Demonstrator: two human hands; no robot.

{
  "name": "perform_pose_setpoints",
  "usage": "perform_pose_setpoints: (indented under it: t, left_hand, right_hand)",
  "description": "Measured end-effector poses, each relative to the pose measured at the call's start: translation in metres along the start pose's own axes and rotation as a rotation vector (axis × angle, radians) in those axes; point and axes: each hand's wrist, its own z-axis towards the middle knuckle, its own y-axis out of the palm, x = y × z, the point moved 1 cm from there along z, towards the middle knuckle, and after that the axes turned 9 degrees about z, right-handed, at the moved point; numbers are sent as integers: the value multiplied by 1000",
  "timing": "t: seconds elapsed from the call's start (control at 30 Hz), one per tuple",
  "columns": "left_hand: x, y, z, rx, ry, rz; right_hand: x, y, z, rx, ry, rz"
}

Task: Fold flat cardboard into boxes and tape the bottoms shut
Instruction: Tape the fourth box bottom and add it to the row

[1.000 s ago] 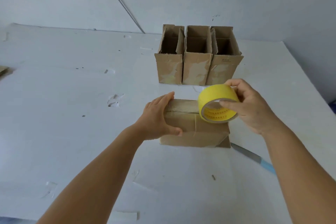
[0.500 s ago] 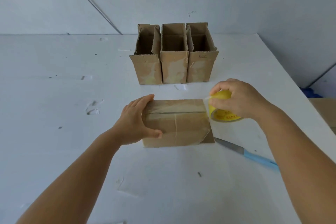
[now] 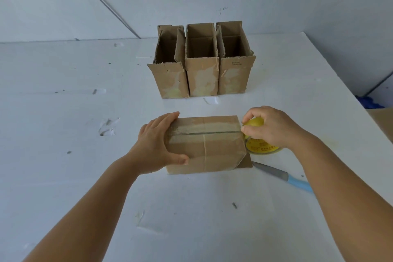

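Observation:
A brown cardboard box [image 3: 212,144] lies on the white table [image 3: 63,112] with its closed bottom flaps facing up, and clear tape runs along the centre seam. My left hand [image 3: 157,144] grips the box's left end, thumb on the near side, fingers over the top. My right hand [image 3: 272,127] holds a yellow tape roll [image 3: 259,144] low against the box's right end, fingers curled over it. A loose flap sticks out at the box's lower right corner.
Three upright open cardboard boxes [image 3: 202,64] stand in a row behind. A knife with a blue handle [image 3: 285,176] lies on the table right of the box, under my right forearm. The table's right edge is near; another cardboard piece [image 3: 382,121] shows at far right.
My right hand carried the tape roll from above the box's top across to its right end and down toward the table. My left hand stayed on the left end.

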Motion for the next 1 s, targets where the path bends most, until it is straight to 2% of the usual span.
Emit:
perform_pose_setpoints:
  t: [0.07, 0.17, 0.23, 0.53, 0.67, 0.8, 1.0]
  left_hand:
    - [4, -3, 0, -25, 9, 100]
    - [17, -3, 0, -85, 66, 428]
    - [34, 4, 1, -132, 89, 561]
    - [110, 43, 54, -242, 295, 624]
    - [116, 50, 65, -225, 327, 611]
    - [104, 46, 62, -180, 337, 580]
    - [105, 47, 67, -154, 334, 579]
  right_hand:
    - [0, 1, 1, 4, -1, 9]
    - [0, 2, 2, 9, -7, 4]
    - [0, 3, 2, 12, -10, 0]
    - [-9, 5, 3, 57, -84, -131]
    - [-2, 4, 6, 42, -76, -154]
    - [22, -1, -2, -74, -12, 163]
    - [58, -6, -14, -58, 78, 823]
